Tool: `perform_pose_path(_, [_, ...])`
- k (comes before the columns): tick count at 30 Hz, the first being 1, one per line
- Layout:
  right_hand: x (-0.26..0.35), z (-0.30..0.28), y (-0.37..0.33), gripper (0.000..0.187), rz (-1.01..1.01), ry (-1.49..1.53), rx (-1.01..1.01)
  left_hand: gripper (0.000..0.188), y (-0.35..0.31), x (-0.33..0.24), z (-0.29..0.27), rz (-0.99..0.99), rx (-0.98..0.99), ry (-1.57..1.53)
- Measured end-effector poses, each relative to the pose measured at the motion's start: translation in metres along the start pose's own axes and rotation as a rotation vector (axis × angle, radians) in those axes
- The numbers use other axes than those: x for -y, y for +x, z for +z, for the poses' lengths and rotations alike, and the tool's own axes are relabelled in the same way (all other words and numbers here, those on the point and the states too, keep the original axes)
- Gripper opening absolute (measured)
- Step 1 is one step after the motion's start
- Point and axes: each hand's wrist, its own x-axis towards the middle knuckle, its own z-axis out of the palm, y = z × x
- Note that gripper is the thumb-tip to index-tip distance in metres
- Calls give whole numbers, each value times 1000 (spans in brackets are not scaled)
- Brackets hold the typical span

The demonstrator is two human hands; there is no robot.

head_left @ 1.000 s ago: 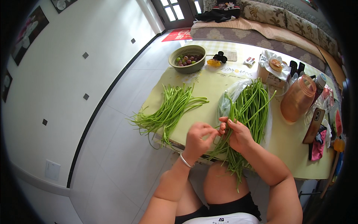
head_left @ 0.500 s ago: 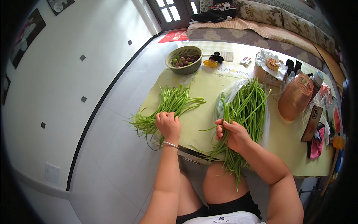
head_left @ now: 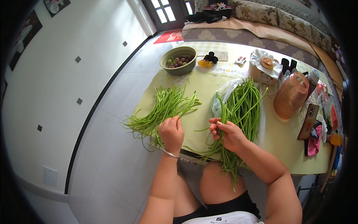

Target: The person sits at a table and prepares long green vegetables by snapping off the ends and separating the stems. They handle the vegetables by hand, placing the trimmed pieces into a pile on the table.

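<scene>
**While a left heap of stems (head_left: 164,106) is laid apart, a fuller right bunch (head_left: 246,106) is left**

At the near side, a few green stems (head_left: 222,110) appear pinched between thumb and fingers of the right hand (head_left: 230,136); the left hand (head_left: 172,132) is curled at the left heap, its grip hidden. The right bunch is laid on a plastic bag (head_left: 215,106), near ends hung over the edge of the table (head_left: 287,153). The work is judged partly done, much of that bunch seeming unhandled. Beyond, grapes (head_left: 179,61) are kept in a bowl (head_left: 179,70).
</scene>
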Motion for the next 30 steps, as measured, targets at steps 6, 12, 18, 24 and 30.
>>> perform_pose_path(6, [0,1,1,37,-9,69,-19,14,-5,-45,-18,198,-6,-191])
perform_pose_path(12, [0,-1,1,41,-22,75,62,13,-14,-73,-19,304,268,-379])
perform_pose_path(18, [-4,0,0,30,-50,145,38,13,-2,-74,-27,251,364,-466])
perform_pose_path(24, [-1,-3,0,23,-24,178,18,25,-8,-20,9,61,183,-73])
perform_pose_path(30, [-4,1,1,23,0,159,66,46,-8,37,24,6,164,268])
